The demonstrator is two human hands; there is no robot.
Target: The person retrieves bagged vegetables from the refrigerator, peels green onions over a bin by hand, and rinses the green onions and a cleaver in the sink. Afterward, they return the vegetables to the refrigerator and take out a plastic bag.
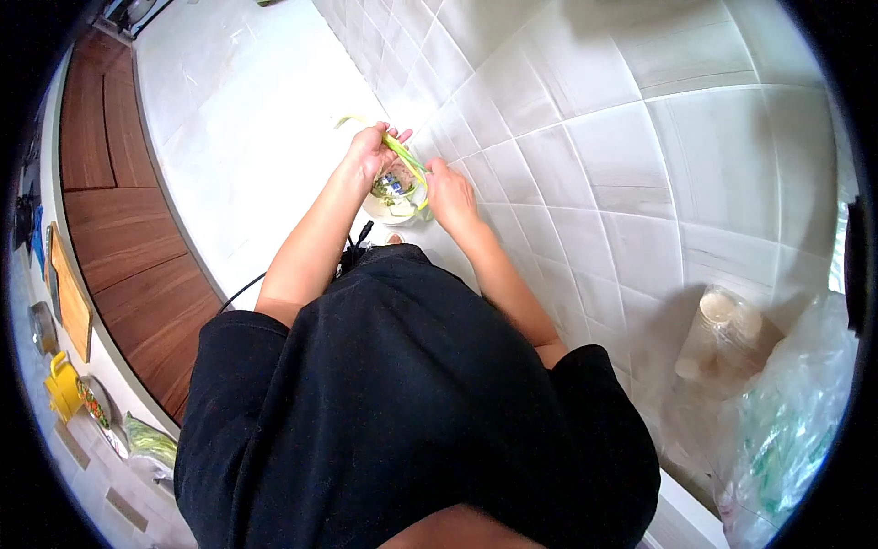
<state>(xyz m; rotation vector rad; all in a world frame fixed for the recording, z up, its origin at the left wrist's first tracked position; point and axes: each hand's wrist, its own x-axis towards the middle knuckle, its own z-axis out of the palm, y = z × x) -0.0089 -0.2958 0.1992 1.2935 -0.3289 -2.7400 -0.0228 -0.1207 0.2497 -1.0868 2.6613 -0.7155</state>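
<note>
My left hand (371,154) is closed around a long green-and-pale stalk that looks like a scallion (396,146), whose pale end sticks out past the hand to the upper left. With its fingers pinched, my right hand (450,192) grips the scallion's green part near its lower end. Under both hands stands a light round container (391,219), partly hidden by them. Inside it lie green and whitish scraps and a small blue-and-white piece I cannot make out.
A white tiled wall (585,156) rises close on my right. Brown wooden cabinet doors (128,238) run along the left. Far left are a wooden board (70,293) and a yellow pitcher (63,386). Clear plastic bags (791,412) and stacked cups (722,329) sit at the lower right.
</note>
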